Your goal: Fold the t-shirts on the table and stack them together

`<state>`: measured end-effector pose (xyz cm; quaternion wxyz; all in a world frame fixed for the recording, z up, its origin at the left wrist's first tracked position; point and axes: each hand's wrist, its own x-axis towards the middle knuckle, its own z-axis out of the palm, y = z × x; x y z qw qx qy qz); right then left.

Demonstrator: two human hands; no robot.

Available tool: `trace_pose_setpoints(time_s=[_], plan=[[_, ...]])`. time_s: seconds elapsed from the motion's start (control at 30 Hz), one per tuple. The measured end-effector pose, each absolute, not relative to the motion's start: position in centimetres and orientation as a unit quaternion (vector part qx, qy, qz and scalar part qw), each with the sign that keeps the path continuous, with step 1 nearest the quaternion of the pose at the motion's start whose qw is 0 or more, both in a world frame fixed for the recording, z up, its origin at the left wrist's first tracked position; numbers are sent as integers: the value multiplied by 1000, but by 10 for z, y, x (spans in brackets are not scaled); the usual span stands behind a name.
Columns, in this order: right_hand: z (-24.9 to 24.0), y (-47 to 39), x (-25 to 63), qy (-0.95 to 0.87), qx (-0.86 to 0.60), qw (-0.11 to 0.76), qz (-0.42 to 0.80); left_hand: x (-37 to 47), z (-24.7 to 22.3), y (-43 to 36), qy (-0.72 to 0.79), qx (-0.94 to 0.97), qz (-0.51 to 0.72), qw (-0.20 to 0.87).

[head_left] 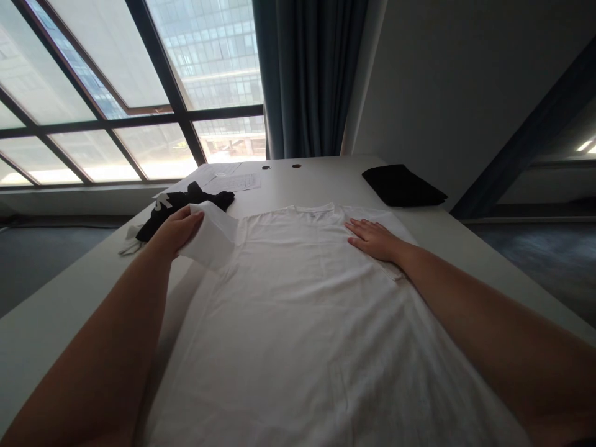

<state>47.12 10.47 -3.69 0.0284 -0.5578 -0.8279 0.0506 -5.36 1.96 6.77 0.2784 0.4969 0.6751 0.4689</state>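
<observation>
A white T-shirt (298, 310) lies spread over the table, its collar at the far end and its body reaching toward me. My left hand (182, 226) pinches the left sleeve and lifts it off the table; the raised cloth looks thin in the window light. On the shirt's right shoulder, near the right sleeve, my right hand (372, 239) rests flat with its fingers stretched out. Some soft creases run across the shirt's front.
A crumpled black cloth item with white marks (186, 202) lies beyond my left hand. Printed papers (233, 182) are at the far left of the white table (288, 189). A folded black cloth (404, 185) sits at the far right. Windows and a blue curtain (310, 81) stand behind.
</observation>
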Motion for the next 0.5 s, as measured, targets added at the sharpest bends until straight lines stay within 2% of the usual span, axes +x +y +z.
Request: trace_pose_setpoints(time_s=[0.1,0.23,0.43,0.5], plan=[[-36,104,470,-826,-562,26,49,-25,70,26,631,473,527,316],[-35,103,469,-825,-563,19,49,7,63,30,587,520,514,348],[-38,105,471,-830,-555,30,48,29,41,27,531,638,382,407],[-39,106,472,-830,-555,28,48,29,28,28,524,683,324,393]])
